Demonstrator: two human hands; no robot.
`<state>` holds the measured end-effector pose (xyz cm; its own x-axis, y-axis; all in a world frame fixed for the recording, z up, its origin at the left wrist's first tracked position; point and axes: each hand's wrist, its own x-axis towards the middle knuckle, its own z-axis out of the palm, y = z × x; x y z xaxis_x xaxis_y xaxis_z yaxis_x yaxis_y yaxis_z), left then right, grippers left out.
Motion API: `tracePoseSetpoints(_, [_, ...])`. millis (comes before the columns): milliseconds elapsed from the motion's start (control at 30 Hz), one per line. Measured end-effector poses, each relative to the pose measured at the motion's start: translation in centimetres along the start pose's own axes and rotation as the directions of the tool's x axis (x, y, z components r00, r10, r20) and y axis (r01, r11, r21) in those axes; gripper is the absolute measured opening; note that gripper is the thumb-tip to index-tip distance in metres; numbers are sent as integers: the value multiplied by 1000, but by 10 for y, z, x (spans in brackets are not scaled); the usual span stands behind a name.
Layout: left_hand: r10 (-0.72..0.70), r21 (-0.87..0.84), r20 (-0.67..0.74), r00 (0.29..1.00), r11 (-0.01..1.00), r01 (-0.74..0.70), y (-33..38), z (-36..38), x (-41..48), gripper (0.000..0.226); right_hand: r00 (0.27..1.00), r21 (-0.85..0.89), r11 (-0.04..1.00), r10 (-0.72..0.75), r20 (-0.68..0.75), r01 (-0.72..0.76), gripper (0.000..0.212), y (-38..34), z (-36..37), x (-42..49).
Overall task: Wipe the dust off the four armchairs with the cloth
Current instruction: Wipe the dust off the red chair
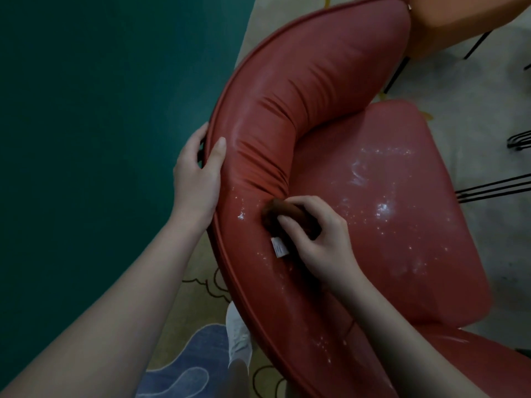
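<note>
Wiping stage: judged early on this chair; white dust (pixel 382 209) lay speckled over the seat and down the inner face of the backrest.
Armchair: red armchair (pixel 316 96), curved padded backrest, glossy leather-like cover wrinkled at the bend; stood on a pale patterned carpet (pixel 474 133).
Armchair handling: judged smooth and fairly slippery on the surface, padding yielding under pressure; likely to shift if pushed hard; best steadied at the piped top rim.
Cloth: brown cloth (pixel 290 216), bunched into a wad, white tag (pixel 279 247) hanging below it; pressed against the inner face of the backrest, low down, just beside the crease where backrest met seat.
Cloth handling: judged soft, light and limp; best taken as a compact wad so the pressure reached the cover; loose ends could trail.
Right hand (pixel 319 242): fingers and thumb curled tight round the wad, clamped on it; cloth in contact with the cover.
Left hand (pixel 198 173): gripped the backrest rim; thumb lay on the inner side, fingers wrapped over the outer edge; bracing, as judged.
Nearby: an orange armchair (pixel 459 15) just past the red backrest's far end; a white shoe (pixel 238 337) below the rim.
</note>
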<state>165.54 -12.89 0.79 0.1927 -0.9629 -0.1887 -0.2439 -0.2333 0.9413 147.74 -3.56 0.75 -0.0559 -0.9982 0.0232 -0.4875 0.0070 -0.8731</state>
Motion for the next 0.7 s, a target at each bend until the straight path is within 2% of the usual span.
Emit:
tracePoseSetpoints(133, [-15,-72,-9,1000,997,14,1,-5,-6,54,997,7,1000,20,-76,-20,19,-18,18,25])
tracePoseSetpoints(300, [-18,-143,13,1000,990,19,-9,-15,-27,38,990,-93,987,-137,-24,134,17,-26,22,7])
tracePoseSetpoints(500, [-10,-173,30,1000,985,15,-20,-18,-37,41,978,-138,972,-200,-63,190,15,-35,25,43])
tracePoseSetpoints(700, [5,-173,59,998,985,5,-22,-23,-38,51,947,-166,940,-270,173,298,20,-33,19,12])
